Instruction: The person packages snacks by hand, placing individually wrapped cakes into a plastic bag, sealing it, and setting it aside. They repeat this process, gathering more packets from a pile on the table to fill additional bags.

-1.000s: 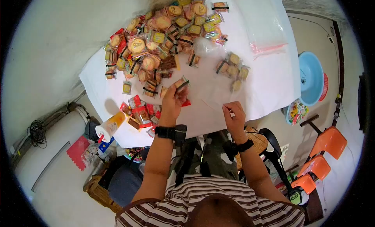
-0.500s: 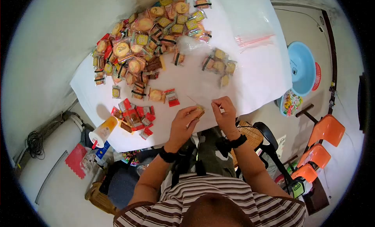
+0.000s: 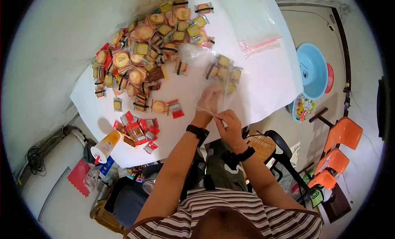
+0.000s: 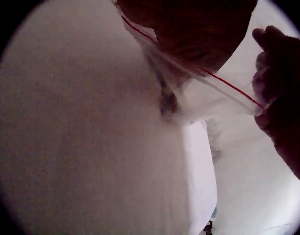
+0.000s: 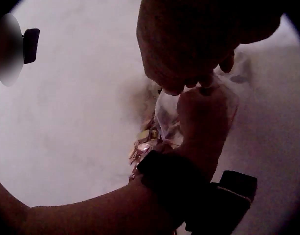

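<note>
In the head view the left hand (image 3: 210, 99) reaches into a clear bag that holds several small packaged biscuits (image 3: 223, 61). Its fingers are blurred behind the film. Just beyond that hand in the left wrist view lies a small dark and orange item (image 4: 169, 104); whether the fingers grip it cannot be told. The right hand (image 3: 230, 127) pinches the edge of the bag's mouth, beside the left wrist. A red line (image 4: 233, 87) runs along this mouth, stretched between the left hand (image 4: 194, 34) and the right hand (image 4: 282, 98).
A large heap of wrapped biscuits (image 3: 135, 58) covers the table's left side. Red packets (image 3: 135, 132) and a drink cup (image 3: 105, 146) lie nearer the person. Flat clear bags (image 3: 257, 25) rest at the back right. Beyond the table stand a blue basin (image 3: 311, 70) and orange chairs (image 3: 343, 134).
The left hand, which held a small biscuit packet, has moved forward and into the bag. The right hand has shifted slightly left and down, and the bag's mouth edge now shows at its fingertips.
</note>
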Tool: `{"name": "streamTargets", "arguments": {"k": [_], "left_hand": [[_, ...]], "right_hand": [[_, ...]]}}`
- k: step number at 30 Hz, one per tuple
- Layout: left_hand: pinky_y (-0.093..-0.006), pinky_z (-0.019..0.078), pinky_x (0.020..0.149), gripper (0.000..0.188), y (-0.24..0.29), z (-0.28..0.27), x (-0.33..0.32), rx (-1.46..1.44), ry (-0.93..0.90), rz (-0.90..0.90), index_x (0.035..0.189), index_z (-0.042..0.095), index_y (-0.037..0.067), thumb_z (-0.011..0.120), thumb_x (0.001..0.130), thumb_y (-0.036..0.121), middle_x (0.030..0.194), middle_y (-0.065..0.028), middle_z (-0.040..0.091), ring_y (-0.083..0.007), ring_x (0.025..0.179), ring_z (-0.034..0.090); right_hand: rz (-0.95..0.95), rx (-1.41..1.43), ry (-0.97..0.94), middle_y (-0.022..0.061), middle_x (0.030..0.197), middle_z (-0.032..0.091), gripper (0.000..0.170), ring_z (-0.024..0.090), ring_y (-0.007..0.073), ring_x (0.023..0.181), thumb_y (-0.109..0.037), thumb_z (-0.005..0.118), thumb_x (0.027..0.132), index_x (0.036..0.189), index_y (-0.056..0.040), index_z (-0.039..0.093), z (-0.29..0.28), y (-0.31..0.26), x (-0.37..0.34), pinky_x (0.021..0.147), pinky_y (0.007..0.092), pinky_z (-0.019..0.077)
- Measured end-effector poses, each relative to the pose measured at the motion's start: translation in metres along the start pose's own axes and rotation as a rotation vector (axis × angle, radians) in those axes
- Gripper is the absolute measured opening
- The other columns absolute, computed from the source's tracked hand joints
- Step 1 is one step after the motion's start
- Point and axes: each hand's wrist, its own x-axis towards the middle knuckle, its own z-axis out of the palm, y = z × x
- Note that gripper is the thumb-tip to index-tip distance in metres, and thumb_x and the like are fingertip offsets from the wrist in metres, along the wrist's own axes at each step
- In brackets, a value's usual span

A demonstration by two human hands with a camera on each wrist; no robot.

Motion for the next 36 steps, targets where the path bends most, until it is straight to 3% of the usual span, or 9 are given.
{"name": "streamTargets", "arguments": {"k": [10, 16, 18, 20, 21, 26, 28, 33, 36], "left_hand": [[-0.0418, 0.0338, 0.099, 0.038, -0.002, -0.004, -0.006, 0.123, -0.148, -0.11, 0.12, 0.048, 0.001, 0.047, 0.083, 0.006, 0.125, -0.0214, 0.044, -0.0383, 0.114, 0.043], [-0.0418, 0.0392, 0.092, 0.036, 0.007, -0.008, -0.001, 0.086, 0.09, -0.024, 0.118, 0.05, 0.002, 0.051, 0.083, 0.006, 0.117, -0.0208, 0.05, -0.0377, 0.108, 0.047], [-0.0401, 0.0444, 0.083, 0.03, 0.016, -0.029, -0.018, -0.055, 0.019, -0.062, 0.112, 0.053, 0.003, 0.052, 0.082, 0.006, 0.109, -0.0188, 0.055, -0.0356, 0.101, 0.052], [-0.0392, 0.0469, 0.076, 0.023, 0.015, -0.056, -0.042, 0.05, -0.544, -0.162, 0.103, 0.057, 0.003, 0.056, 0.08, 0.006, 0.099, -0.0162, 0.058, -0.0345, 0.093, 0.056], [-0.0392, 0.0469, 0.076, 0.023, 0.017, -0.069, -0.05, 0.057, -0.546, -0.155, 0.103, 0.057, 0.003, 0.056, 0.08, 0.006, 0.099, -0.0162, 0.058, -0.0345, 0.093, 0.056], [-0.041, 0.0463, 0.077, 0.024, -0.001, -0.117, -0.024, -0.04, 0.057, 0.021, 0.1, 0.059, 0.003, 0.062, 0.077, 0.008, 0.093, -0.0149, 0.061, -0.0342, 0.089, 0.056], [-0.0419, 0.0456, 0.078, 0.028, 0.0, -0.128, 0.028, 0.049, 0.178, -0.1, 0.104, 0.057, 0.001, 0.061, 0.078, 0.011, 0.097, -0.0156, 0.06, -0.0348, 0.089, 0.056], [-0.0396, 0.0466, 0.075, 0.035, -0.028, -0.116, 0.144, 0.374, 0.234, 0.072, 0.106, 0.053, 0.0, 0.06, 0.079, 0.021, 0.101, -0.018, 0.058, -0.0353, 0.089, 0.057], [-0.0395, 0.0487, 0.069, 0.038, -0.031, -0.102, 0.184, 0.51, 0.145, -0.074, 0.101, 0.054, 0.001, 0.062, 0.077, 0.029, 0.096, -0.0187, 0.059, -0.0329, 0.085, 0.058]], "right_hand": [[0.084, 0.032, -0.052, 0.0114, 0.079, 0.057, 0.009, 0.058, 0.0274, 0.07, -0.002, 0.065, 0.075, 0.083, -0.0027, 0.062, 0.002, 0.001, -0.004, 0.059, 0.0339, 0.047], [0.113, 0.035, -0.051, 0.0113, 0.077, 0.057, 0.007, 0.057, 0.0272, 0.069, -0.002, 0.065, 0.075, 0.082, -0.0027, 0.062, 0.001, 0.003, -0.002, 0.059, 0.0338, 0.0467], [0.112, 0.046, -0.038, 0.0111, 0.077, 0.057, 0.007, 0.057, 0.0269, 0.069, -0.002, 0.065, 0.076, 0.082, -0.0027, 0.062, 0.0, 0.005, 0.0, 0.059, 0.0337, 0.0466], [0.08, 0.007, -0.047, 0.0108, 0.076, 0.057, 0.007, 0.058, 0.0266, 0.069, -0.003, 0.066, 0.075, 0.082, -0.0035, 0.063, -0.002, 0.005, 0.001, 0.059, 0.0332, 0.0468], [0.08, 0.01, -0.038, 0.0108, 0.076, 0.057, 0.007, 0.058, 0.0266, 0.069, -0.003, 0.066, 0.075, 0.082, -0.0035, 0.063, -0.003, 0.005, 0.0, 0.059, 0.0332, 0.0468], [0.115, 0.048, 0.006, 0.0104, 0.076, 0.058, 0.008, 0.059, 0.027, 0.069, -0.003, 0.066, 0.075, 0.081, -0.0046, 0.063, -0.007, 0.008, 0.001, 0.058, 0.0337, 0.0474], [0.126, 0.053, 0.004, 0.0105, 0.076, 0.058, 0.008, 0.059, 0.027, 0.069, -0.003, 0.066, 0.075, 0.082, -0.0045, 0.063, -0.009, 0.008, 0.001, 0.057, 0.0339, 0.0474], [0.122, 0.027, -0.015, 0.0108, 0.077, 0.058, 0.009, 0.059, 0.027, 0.069, -0.002, 0.066, 0.074, 0.082, -0.005, 0.062, -0.012, 0.009, 0.001, 0.057, 0.0343, 0.0474], [0.076, 0.052, 0.002, 0.011, 0.077, 0.058, 0.009, 0.059, 0.0274, 0.069, -0.003, 0.066, 0.074, 0.081, -0.0052, 0.062, -0.011, 0.012, 0.0, 0.057, 0.0347, 0.0473]]}}
